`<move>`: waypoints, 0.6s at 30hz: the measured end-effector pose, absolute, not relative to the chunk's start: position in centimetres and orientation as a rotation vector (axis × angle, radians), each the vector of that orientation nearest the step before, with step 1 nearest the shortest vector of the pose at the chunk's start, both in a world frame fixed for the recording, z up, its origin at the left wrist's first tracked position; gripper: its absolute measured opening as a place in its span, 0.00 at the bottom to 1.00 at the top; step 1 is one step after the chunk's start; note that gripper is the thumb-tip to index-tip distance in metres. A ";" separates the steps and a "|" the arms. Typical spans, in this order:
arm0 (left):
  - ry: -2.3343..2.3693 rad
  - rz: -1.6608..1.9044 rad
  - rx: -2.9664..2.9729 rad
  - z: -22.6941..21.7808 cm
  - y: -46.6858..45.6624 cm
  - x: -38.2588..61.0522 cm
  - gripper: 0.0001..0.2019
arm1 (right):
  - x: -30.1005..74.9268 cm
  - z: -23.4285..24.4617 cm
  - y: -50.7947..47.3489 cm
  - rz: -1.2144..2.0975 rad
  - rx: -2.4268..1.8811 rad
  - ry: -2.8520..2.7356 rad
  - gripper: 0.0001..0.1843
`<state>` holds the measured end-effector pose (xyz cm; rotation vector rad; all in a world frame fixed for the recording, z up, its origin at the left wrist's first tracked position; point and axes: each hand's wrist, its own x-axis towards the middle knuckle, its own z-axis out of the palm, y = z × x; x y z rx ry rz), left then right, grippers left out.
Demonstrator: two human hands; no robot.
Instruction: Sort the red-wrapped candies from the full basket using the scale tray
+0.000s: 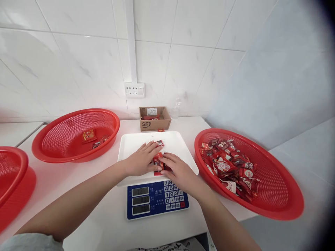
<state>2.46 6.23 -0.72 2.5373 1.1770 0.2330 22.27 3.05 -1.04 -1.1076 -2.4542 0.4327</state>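
A digital scale [157, 198] with a blue keypad panel carries a white tray [172, 141]. Both hands rest on that tray over a small pile of red snack packets [158, 163]. My left hand [141, 159] lies flat, fingers stretched across the packets. From the other side, my right hand [178, 170] has its fingers extended and touches the same packets. One more packet [160, 143] lies just beyond my left fingertips. The red mesh basket [277, 205] on the right holds several similar red packets [230, 165].
A second red mesh basket [52, 146] at the left holds a few packets [89, 136]. A third red basket [10, 181] shows at the far left edge. A small cardboard box [155, 119] stands against the tiled wall below a power socket [134, 90].
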 end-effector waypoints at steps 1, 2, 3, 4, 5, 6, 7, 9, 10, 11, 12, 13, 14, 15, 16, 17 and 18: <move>1.185 0.212 2.530 -0.9 6.5 2.5 0.37 | 22.1 -1.3 3.5 0.443 -1.129 -2.444 0.18; 1.192 0.208 2.525 -1.0 6.8 2.5 0.36 | 22.0 -1.5 3.8 0.442 -1.155 -2.430 0.18; 1.199 0.214 2.523 -1.0 7.0 2.4 0.36 | 22.0 -1.6 4.1 0.438 -1.179 -2.421 0.19; 1.207 0.222 2.521 -0.8 7.1 2.2 0.36 | 22.1 -1.5 4.3 0.433 -1.199 -2.412 0.20; 1.218 0.235 2.516 -0.4 7.0 2.0 0.35 | 22.5 -1.4 4.2 0.427 -1.219 -2.400 0.20; 1.230 0.254 2.503 0.1 6.7 1.6 0.35 | 23.2 -1.1 4.0 0.417 -1.241 -2.379 0.20; 1.247 0.287 2.479 0.7 6.1 1.0 0.35 | 24.0 -0.7 3.7 0.404 -1.265 -2.347 0.20; 1.302 0.422 2.399 1.9 4.5 -0.3 0.33 | 26.4 0.2 2.8 0.351 -1.346 -2.238 0.20; 1.345 0.531 2.345 2.3 3.5 -1.1 0.31 | 27.9 0.5 2.4 0.326 -1.403 -2.182 0.21; 1.391 0.677 2.285 2.6 2.4 -1.9 0.29 | 29.5 0.8 2.1 0.304 -1.472 -2.131 0.20; 1.426 0.868 2.212 2.7 1.4 -2.8 0.27 | 31.1 0.9 1.9 0.285 -1.561 -2.064 0.20; 1.463 1.095 2.109 2.5 0.5 -3.6 0.24 | 32.7 0.7 1.9 0.280 -1.652 -2.013 0.20; 1.497 1.334 1.973 2.0 -0.4 -4.4 0.20 | 34.2 0.4 2.0 0.297 -1.750 -1.984 0.21; 1.533 1.557 1.806 1.3 -1.2 -5.1 0.17 | 35.5 -0.1 2.2 0.330 -1.832 -1.991 0.21; 1.578 1.738 1.619 0.4 -1.8 -5.8 0.14 | 36.6 -0.7 2.5 0.403 -1.895 -2.023 0.22; 1.633 1.857 1.437 -0.6 -2.3 -6.4 0.12 | 37.4 -1.3 2.8 0.502 -1.952 -2.058 0.22; 1.688 1.911 1.283 -1.6 -2.8 -7.0 0.11 | 38.0 -1.9 3.1 0.629 -1.982 -2.105 0.22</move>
